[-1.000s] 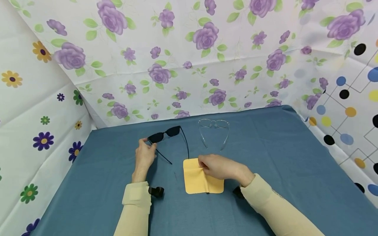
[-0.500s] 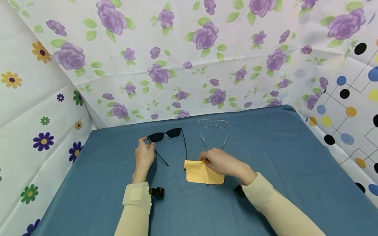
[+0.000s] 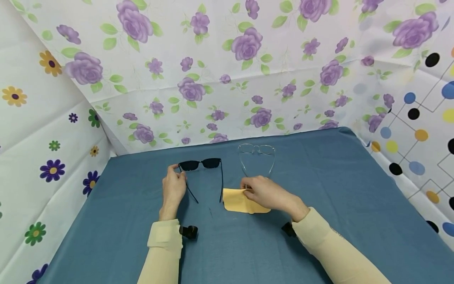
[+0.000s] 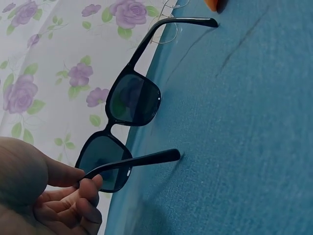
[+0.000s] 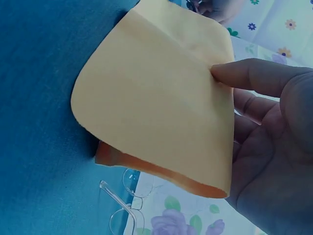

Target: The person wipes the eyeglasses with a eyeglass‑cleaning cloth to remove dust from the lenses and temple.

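Note:
Black sunglasses (image 3: 200, 164) with both temples spread are pinched at one hinge by my left hand (image 3: 173, 190); in the left wrist view thumb and fingers close on the corner of the sunglasses (image 4: 133, 98). My right hand (image 3: 271, 195) pinches a yellow cloth (image 3: 241, 202) near its upper edge, to the right of the sunglasses. Seen from the right wrist, the cloth (image 5: 161, 93) hangs folded over, with the thumb on its near face and the other fingers behind it.
Clear-framed eyeglasses (image 3: 256, 150) lie on the blue tablecloth (image 3: 337, 177) behind my right hand, temples toward me. A floral curtain (image 3: 227, 94) rises along the table's back edge, with patterned sheets at both sides.
The right hand has lifted a little away from me, and the cloth has gone from spread out to folded over. The sunglasses have turned, their right side dropping nearer to me, still in the left hand.

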The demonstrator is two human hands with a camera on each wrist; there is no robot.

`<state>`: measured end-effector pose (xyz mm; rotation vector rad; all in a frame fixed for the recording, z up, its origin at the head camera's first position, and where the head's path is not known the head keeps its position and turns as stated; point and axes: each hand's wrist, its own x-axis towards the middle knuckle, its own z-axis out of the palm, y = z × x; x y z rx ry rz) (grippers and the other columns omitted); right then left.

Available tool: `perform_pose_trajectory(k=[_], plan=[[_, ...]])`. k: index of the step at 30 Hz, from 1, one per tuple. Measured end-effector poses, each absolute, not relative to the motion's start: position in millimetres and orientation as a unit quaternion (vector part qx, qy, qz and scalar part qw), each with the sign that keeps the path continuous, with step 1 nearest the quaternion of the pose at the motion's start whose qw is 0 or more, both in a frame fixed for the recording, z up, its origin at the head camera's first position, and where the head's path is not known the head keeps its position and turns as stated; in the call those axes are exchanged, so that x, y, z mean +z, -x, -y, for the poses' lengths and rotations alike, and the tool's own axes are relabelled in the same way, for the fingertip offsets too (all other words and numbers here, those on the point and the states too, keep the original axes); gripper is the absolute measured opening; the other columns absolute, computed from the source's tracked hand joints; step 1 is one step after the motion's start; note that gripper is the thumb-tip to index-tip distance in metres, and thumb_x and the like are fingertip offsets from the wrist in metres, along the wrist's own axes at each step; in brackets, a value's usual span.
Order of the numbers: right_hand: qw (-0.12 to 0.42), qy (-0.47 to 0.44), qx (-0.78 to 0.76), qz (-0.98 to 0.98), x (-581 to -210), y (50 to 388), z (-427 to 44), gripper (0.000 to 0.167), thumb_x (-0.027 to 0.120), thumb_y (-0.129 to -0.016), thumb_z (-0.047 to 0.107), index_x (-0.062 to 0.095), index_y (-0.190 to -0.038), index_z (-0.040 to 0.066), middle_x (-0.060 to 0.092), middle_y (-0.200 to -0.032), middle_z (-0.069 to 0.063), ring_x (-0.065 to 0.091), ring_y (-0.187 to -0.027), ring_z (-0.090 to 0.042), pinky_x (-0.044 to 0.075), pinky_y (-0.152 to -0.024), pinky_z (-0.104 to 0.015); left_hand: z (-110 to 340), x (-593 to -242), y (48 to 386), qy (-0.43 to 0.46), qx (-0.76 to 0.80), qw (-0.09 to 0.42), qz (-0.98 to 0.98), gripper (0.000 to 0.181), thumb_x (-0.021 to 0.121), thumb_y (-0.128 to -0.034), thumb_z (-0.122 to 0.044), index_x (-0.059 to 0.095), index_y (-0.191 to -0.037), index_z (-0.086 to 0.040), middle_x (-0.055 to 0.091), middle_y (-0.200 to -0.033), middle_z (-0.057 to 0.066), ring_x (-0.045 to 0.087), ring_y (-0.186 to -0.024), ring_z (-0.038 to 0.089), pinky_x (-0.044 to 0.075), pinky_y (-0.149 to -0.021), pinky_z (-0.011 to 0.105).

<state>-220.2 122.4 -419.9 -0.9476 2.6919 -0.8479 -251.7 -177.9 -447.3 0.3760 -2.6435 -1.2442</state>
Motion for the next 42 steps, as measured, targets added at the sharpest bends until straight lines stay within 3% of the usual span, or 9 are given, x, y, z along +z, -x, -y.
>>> perform_pose_trajectory(k=[5,9,29,36,42], plan=[[0.092,0.324,-0.305,-0.891,-416,220,-125,0.007,0.063,-0.105,0.009,0.069,-0.108,0.009,0.061,-0.082,0.002,0.047,-0.064,-0.010,0.041,-0.058,-0.027,176,-448,252,-0.119,-0.421,0.111,0.892,0.045,0.049,-0.1115,-0.014,0.043,-0.153,0.000,0.070,-0.102,0.018,0.064,-0.080,0.033,0.050,-0.073,0.047],[0.090,0.325,-0.309,-0.889,-411,221,-128,0.007,0.063,-0.105,0.009,0.069,-0.108,0.011,0.065,-0.087,0.001,0.049,-0.066,-0.010,0.043,-0.059,-0.027,176,-447,252,-0.105,-0.425,0.125,0.891,0.044,0.049,-0.1115,-0.014,0.044,-0.153,0.000,0.070,-0.105,0.020,0.065,-0.085,0.035,0.050,-0.076,0.049],[0.062,0.300,-0.274,-0.912,-390,219,-140,0.007,0.067,-0.102,0.007,0.071,-0.107,0.010,0.069,-0.089,-0.003,0.056,-0.068,-0.010,0.049,-0.061,-0.030,173,-444,253,-0.064,-0.433,0.152,0.886,0.042,0.050,-0.1113,-0.013,0.049,-0.152,-0.003,0.067,-0.102,0.017,0.061,-0.080,0.031,0.044,-0.066,0.040],[0.045,0.298,-0.260,-0.918,-389,220,-145,0.009,0.068,-0.102,0.008,0.072,-0.109,0.011,0.068,-0.088,-0.002,0.056,-0.067,-0.009,0.049,-0.062,-0.029,173,-440,253,-0.057,-0.421,0.160,0.891,0.041,0.050,-0.1108,-0.013,0.051,-0.151,-0.002,0.067,-0.100,0.017,0.059,-0.076,0.030,0.044,-0.069,0.042],[0.046,0.304,-0.262,-0.915,-388,220,-144,0.011,0.066,-0.103,0.007,0.072,-0.112,0.009,0.067,-0.084,-0.003,0.054,-0.063,-0.009,0.048,-0.058,-0.028,175,-437,253,-0.064,-0.411,0.164,0.895,0.040,0.049,-0.1104,-0.012,0.053,-0.149,-0.002,0.067,-0.108,0.020,0.060,-0.083,0.034,0.046,-0.074,0.046]])
